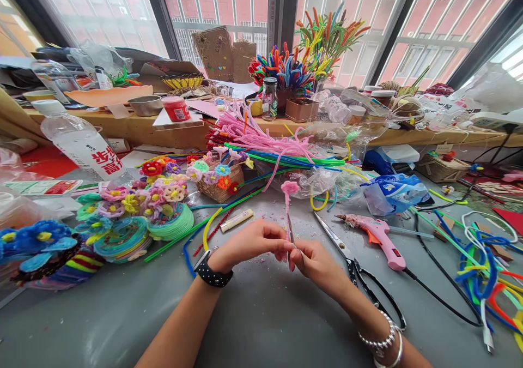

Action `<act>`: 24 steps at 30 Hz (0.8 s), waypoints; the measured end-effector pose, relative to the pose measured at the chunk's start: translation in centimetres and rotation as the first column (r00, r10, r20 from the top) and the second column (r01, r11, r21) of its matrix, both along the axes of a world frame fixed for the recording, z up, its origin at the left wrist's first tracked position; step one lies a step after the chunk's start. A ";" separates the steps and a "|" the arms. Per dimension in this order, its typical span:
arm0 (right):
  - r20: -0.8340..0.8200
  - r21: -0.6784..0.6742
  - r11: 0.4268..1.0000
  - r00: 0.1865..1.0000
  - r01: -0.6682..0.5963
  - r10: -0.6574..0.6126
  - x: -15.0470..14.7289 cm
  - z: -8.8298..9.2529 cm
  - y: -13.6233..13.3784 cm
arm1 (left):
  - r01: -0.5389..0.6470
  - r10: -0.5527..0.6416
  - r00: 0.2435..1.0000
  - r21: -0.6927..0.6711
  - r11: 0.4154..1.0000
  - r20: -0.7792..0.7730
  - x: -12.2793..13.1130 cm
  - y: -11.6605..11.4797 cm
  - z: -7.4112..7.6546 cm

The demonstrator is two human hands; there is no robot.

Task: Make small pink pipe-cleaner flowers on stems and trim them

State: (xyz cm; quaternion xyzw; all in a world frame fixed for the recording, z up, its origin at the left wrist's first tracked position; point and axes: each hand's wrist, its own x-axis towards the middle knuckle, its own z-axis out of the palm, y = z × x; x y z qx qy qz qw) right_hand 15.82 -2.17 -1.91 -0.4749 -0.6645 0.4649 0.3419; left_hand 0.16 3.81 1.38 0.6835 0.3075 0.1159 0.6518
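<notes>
My left hand (257,242) is closed, its fingers pinching a pink pipe-cleaner flower (290,187) by the stem. The fuzzy pink head stands upright above both hands. In my closed right hand (321,264) are small scissors (290,227), their thin metal blades pointing up along the stem. The fingers hide most of the scissors' handles. Large black-handled scissors (345,248) lie just right of my right hand, and beyond them is a pink hot glue gun (378,237). A pale glue-stick-like tube (237,220) lies past my left hand.
Pipe-cleaner flower pots (122,237) crowd the left, near a plastic bottle (81,139). Pink pipe cleaners (253,131) are heaped ahead. A blue packet (394,193) and tangled pipe cleaners (482,264) lie to the right. The glue gun's black cord (441,297) crosses the grey table (261,324).
</notes>
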 end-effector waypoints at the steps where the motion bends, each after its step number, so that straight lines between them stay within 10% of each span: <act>1: -0.003 -0.011 1.000 1.000 -0.020 0.020 -0.1 0.0 0.0 | 0.016 -0.016 1.000 -0.014 1.000 -0.002 -0.1 0.0 0.0; 24: -0.011 -0.051 0.993 0.995 -0.103 0.103 -0.2 0.4 -0.1 | 0.101 -0.108 0.991 -0.085 0.991 -0.077 -0.4 0.0 -0.4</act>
